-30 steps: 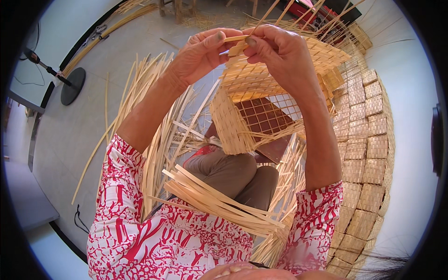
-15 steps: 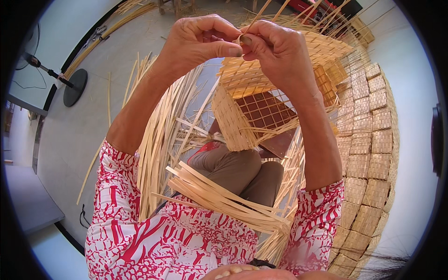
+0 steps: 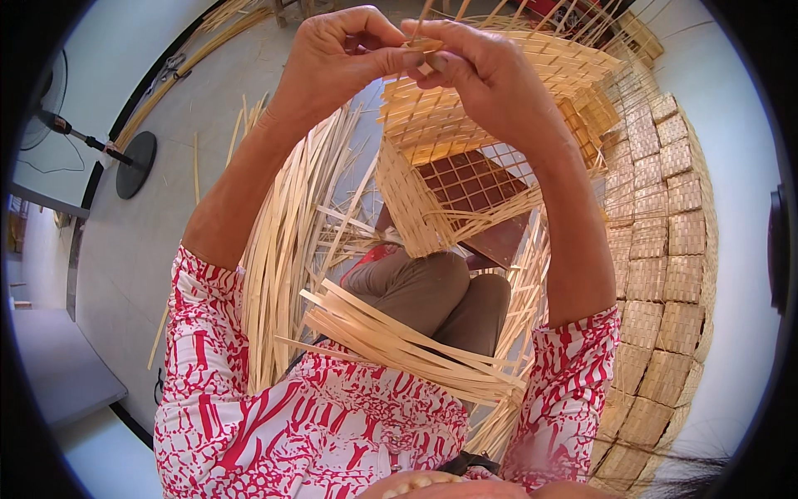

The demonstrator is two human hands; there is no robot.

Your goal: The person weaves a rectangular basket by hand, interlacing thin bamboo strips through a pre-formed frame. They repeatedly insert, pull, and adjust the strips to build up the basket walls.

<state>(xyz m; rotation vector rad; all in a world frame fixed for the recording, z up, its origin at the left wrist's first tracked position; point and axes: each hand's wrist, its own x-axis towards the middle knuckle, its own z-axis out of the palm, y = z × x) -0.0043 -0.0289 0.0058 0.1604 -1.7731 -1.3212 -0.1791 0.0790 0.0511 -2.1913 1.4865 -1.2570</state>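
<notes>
Both my hands are raised at the top middle, fingertips nearly meeting over the far edge of a half-woven bamboo basket point(image 3: 413, 195). My left hand point(image 3: 345, 62) pinches a bamboo strip point(image 3: 421, 45) between thumb and forefinger. My right hand point(image 3: 465, 66) grips the same strip from the other side, thumb bent against it. The strip looks folded between the two hands. Loose strip ends stick out from the basket beyond my right hand. Below my hands, an open lattice side of the basket shows a dark red-brown board point(image 3: 486, 237) behind it.
A bundle of bamboo strips point(image 3: 395, 337) lies across my lap; a long pile point(image 3: 287, 241) runs along my left. Stacked woven pieces point(image 3: 657, 241) line the right wall. A standing fan's round base point(image 3: 137, 165) is on the floor at far left.
Both hands have shifted slightly up and to the left. The strip between the fingertips now shows more broadly, lying more sideways.
</notes>
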